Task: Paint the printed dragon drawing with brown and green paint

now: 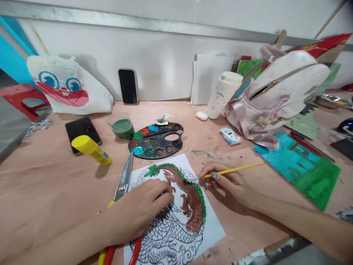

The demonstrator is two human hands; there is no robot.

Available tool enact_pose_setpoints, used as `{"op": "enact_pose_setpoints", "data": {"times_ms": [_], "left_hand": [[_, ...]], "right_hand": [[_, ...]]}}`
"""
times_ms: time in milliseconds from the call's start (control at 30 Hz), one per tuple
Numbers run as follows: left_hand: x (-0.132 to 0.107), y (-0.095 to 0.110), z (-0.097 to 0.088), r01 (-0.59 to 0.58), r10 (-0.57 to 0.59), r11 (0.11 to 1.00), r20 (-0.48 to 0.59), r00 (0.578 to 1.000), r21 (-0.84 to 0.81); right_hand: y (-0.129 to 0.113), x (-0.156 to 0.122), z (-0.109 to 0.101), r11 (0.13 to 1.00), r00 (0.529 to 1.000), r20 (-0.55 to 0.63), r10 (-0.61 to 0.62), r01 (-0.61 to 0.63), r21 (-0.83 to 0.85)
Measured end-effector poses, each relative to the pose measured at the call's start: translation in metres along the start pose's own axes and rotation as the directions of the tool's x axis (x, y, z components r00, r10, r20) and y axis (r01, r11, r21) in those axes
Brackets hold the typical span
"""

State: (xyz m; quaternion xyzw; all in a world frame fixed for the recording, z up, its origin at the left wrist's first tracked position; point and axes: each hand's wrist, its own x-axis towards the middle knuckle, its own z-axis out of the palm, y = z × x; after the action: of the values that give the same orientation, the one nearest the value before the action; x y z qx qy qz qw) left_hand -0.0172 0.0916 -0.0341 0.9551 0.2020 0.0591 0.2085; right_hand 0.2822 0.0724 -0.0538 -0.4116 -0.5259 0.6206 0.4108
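The brush [237,169] is at the sheet [212,224], its tip over the green border on the dragon's [194,195] back; from where I stand, contact between bristles and paper cannot be confirmed. The brush's long axis runs from that tip out past the sheet's right edge, rising slightly away from the person.

The right hand [226,184] is the nearer one: it is clamped on the brush close to the bristle end, fingers pinched, just off the sheet's right edge. The left hand [146,206] rests on the sheet's left half, fingers curled together; whether anything is under them, I cannot tell. The hands are apart, with the dragon's brown-painted body between them.

The palette [162,143] lies just beyond the sheet's far edge, ahead of both hands. The scissors [125,176] lie along the sheet's left edge, blades toward the palette, partly under the left arm. The cup [122,127] of green liquid stands beyond the sheet, to its left, on the tabletop [55,176].
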Motion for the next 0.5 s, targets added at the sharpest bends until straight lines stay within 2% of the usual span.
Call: {"op": "enact_pose_setpoints", "data": {"times_ms": [133, 300, 500], "left_hand": [[0.0000, -0.0014, 0.0000, -0.007, 0.007, 1.000, 0.007, 1.000, 0.000], [-0.0003, -0.0023, -0.0006, -0.005, 0.005, 1.000, 0.021, 1.000, -0.001], [0.0005, -0.0013, -0.0017, -0.023, 0.024, 1.000, -0.017, 1.000, 0.012]], "right_hand": [[0.0016, 0.0023, -0.0029, 0.983, 0.993, 0.050, -0.110, 0.116, -0.143], [0.0009, 0.0049, -0.0020, 0.983, 0.995, 0.019, -0.098, 0.099, -0.151], [0.0051, 0.0061, -0.0049, 0.965, 0.990, 0.068, -0.121, 0.133, -0.225]]}}
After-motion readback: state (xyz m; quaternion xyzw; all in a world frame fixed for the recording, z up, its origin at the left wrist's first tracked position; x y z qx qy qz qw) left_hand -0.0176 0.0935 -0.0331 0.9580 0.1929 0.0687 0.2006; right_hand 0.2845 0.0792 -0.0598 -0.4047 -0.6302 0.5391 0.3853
